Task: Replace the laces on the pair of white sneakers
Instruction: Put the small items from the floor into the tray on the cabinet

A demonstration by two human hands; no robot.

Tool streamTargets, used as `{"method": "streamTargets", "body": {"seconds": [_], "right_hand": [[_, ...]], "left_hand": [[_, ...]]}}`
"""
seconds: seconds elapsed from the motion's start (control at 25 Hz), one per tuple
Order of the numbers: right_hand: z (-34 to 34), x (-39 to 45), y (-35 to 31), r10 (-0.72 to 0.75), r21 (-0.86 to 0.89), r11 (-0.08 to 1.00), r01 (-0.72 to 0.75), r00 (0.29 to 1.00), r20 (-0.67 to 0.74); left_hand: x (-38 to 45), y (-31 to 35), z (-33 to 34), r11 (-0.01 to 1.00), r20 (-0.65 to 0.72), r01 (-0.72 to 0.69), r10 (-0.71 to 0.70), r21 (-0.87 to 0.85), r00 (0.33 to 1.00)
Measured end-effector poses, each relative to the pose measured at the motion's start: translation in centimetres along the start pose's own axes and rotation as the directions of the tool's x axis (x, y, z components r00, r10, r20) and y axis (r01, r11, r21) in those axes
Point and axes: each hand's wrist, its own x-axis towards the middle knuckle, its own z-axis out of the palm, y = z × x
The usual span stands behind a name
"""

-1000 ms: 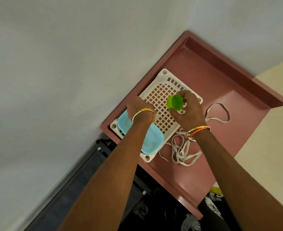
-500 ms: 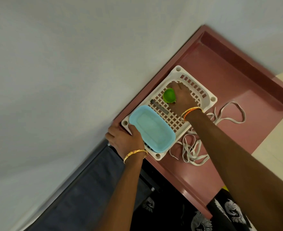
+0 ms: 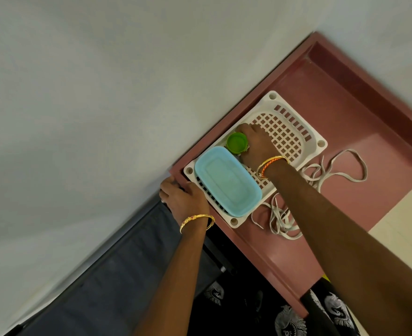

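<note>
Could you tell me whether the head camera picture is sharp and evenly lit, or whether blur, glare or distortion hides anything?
In the head view, lighting is soft and even, with no glare; the whole frame is tilted and slightly soft, the dark lower left most smeared. The pale blue plastic tub, round green lid and loose white shoelaces still read clearly.

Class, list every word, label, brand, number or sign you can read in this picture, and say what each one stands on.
None can be read.
Green cup: no lettering shows.
Light blue container: plain.
White basket: plain.
Black cloth: white pattern only, no letters.
</note>
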Motion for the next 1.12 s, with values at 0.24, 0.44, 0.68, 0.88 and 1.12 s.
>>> {"method": "streamTargets", "body": {"seconds": [0.24,0.44,0.68,0.88,1.12], "right_hand": [[-2.1,-1.2,0.3,0.168,0.041,0.986,-0.164,0.981,-0.096],[-1.3,-2.4,0.4,0.341,0.201,0.916,-0.347,0.938,0.065],[0.1,-3.0,0.5,0.513,0.477,0.755,-0.451,0.859,0.0],[0.0,-7.4,-2.3,0.072,0.199,0.979,0.035,0.858,-0.508],[5.4,-15.2,-7.8,-0.354,-0.231,0.932,0.281,0.848,-0.396]], "left_hand": [[-0.2,-0.4,-0.3,1.0,0.048,-0.01,0.01,-0.009,0.999],[-0.3,-1.2,-0.3,1.0,0.059,0.006,-0.004,-0.028,0.998],[0.3,-1.8,-0.3,0.999,0.065,-0.024,0.026,-0.031,0.998],[-1.1,-3.6,-2.6,0.947,0.052,-0.253,0.247,0.199,0.968],[-4.2,-10.3,-8.9,0.791,-0.009,-0.354,0.413,0.499,0.911]]}}
